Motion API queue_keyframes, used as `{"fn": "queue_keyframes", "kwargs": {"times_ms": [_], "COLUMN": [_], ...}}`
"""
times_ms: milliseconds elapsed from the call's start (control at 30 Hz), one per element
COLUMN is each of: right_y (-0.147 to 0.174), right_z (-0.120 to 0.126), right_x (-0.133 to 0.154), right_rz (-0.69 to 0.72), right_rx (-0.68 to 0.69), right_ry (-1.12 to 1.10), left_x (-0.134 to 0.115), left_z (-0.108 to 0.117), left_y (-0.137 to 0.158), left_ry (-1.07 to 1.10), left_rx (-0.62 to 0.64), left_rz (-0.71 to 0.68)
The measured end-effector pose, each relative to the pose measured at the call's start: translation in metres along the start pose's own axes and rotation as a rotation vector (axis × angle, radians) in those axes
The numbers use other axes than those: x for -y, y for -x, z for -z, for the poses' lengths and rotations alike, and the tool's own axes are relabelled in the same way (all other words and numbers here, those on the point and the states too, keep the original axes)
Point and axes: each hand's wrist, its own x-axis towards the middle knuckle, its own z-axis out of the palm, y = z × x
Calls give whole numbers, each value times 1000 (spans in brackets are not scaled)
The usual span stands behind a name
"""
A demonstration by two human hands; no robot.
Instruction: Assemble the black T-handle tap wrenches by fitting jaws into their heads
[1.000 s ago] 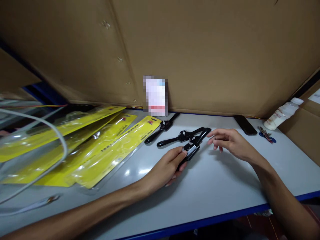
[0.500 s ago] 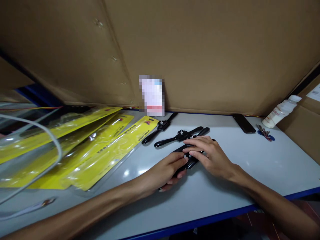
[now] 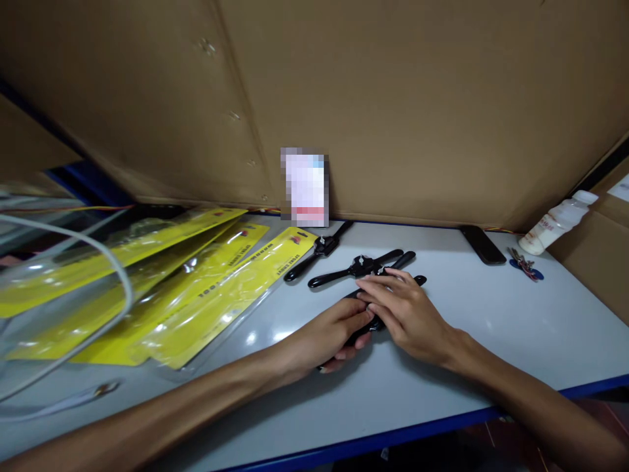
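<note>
Left hand (image 3: 339, 331) grips tool (image 3: 378, 323), right hand (image 3: 417, 318) atop, grip unclear; long axis slants far-right.

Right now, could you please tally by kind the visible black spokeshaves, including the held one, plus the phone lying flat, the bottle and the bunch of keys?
Black spokeshaves: 4, two partly covered
Phone: 1
Bottle: 1
Bunch of keys: 1
Total: 7

Single head view from close above, facing forward and down over left hand (image 3: 337, 333), right hand (image 3: 415, 309), table (image 3: 496, 314)
</note>
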Motion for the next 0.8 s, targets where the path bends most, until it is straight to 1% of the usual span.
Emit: {"fn": "queue_keyframes", "kwargs": {"times_ms": [133,300,400,533,700,733,800], "right_y": [2,0,-1,-1,-1,-1,-2], "right_z": [-4,-1,2,2,1,2,6], "right_x": [1,1,0,-2,-1,-1,-3], "right_rz": [72,131,103,44,79,83,65], "right_rx": [2,75,93,89,108,92,16], "right_ry": [137,205,187,151,154,137,83], "left_x": [-2,-4,-4,-4,-5,-6,-6], "left_z": [3,4,4,7,6,6,5], "left_y": [0,1,0,0,1,1,1], "left_ry": [30,28,21,21,17,21,27], "left_rx": [-2,16,18,5,9,7,3], "left_rz": [24,8,2,31,37,40,52]}}
